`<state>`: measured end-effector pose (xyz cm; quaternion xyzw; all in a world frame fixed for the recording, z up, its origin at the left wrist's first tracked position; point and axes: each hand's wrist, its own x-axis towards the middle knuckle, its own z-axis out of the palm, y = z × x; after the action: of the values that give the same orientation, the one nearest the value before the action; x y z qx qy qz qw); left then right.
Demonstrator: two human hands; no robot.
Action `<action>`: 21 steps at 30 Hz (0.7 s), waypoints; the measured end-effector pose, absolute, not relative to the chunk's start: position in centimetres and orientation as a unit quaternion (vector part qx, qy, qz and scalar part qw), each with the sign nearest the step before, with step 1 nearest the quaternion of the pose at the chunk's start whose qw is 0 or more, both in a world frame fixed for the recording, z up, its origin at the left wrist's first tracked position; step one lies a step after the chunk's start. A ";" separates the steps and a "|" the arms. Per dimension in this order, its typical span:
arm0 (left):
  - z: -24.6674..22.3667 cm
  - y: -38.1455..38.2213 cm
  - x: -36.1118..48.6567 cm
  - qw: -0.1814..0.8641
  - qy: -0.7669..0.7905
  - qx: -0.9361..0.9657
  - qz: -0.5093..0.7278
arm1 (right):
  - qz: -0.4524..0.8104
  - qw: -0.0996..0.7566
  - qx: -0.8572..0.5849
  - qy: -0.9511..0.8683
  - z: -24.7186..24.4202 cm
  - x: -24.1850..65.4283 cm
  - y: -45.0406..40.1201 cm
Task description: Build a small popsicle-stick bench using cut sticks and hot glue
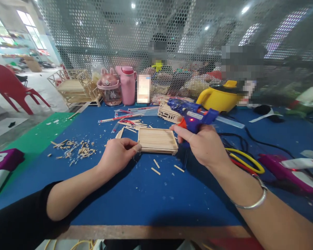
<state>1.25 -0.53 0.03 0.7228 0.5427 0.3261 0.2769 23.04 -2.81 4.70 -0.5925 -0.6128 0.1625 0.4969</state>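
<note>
A small rectangular panel of pale wooden sticks (158, 139) lies on the blue table mat (151, 201). My left hand (121, 152) pinches its near left corner between thumb and fingers. In my right hand (202, 140) is a blue glue gun (194, 116) with an orange front part and a small red light, held above and beside the panel's right end. A clear glue stick (231, 122) extends from the gun's rear. Three short stick pieces lie in front of the panel, one of them a loose piece (155, 171). Longer sticks (133, 124) are scattered behind it.
Stick scraps (86, 149) are piled at left. Behind stand a wooden stick model (77, 86), a pink bottle (127, 85), a phone (144, 88) and a yellow pot (219, 99). Black cables, yellow-handled pliers (247, 161) and a purple device (289, 173) lie at right.
</note>
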 end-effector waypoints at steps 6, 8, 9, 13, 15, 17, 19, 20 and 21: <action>-0.3 0.2 0.7 0.356 0.532 0.697 0.322 | 0.229 0.444 -0.613 -0.612 5.0 22.0 -2.2; -0.5 0.4 0.6 0.390 0.529 0.685 0.314 | 0.239 0.459 -0.602 -0.609 4.4 22.5 -1.8; -0.5 0.5 0.6 0.403 0.528 0.681 0.309 | 0.237 0.461 -0.601 -0.609 4.0 22.8 -1.7; 0.2 0.1 0.2 0.349 0.533 0.698 0.328 | 0.126 0.418 -0.633 -0.640 3.1 23.6 -1.8; 1.0 0.0 -0.5 0.278 0.533 0.720 0.348 | 0.063 0.394 -0.639 -0.657 3.1 23.8 -2.0; 1.5 0.6 -1.4 0.227 0.537 0.735 0.346 | 0.040 0.389 -0.642 -0.660 3.2 24.0 -2.0; 1.8 1.6 -2.5 0.193 0.555 0.734 0.340 | 0.039 0.394 -0.643 -0.656 3.3 24.2 -2.0; 1.8 2.1 -3.0 0.179 0.563 0.729 0.345 | 0.039 0.396 -0.642 -0.655 3.2 24.3 -1.9; 1.8 2.5 -3.3 0.169 0.568 0.723 0.355 | 0.037 0.397 -0.639 -0.658 3.1 24.4 -1.8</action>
<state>-3.33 2.54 1.84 0.7232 0.5677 0.3554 0.1686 24.40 -1.83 3.12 -0.6389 -0.6577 0.0367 0.3975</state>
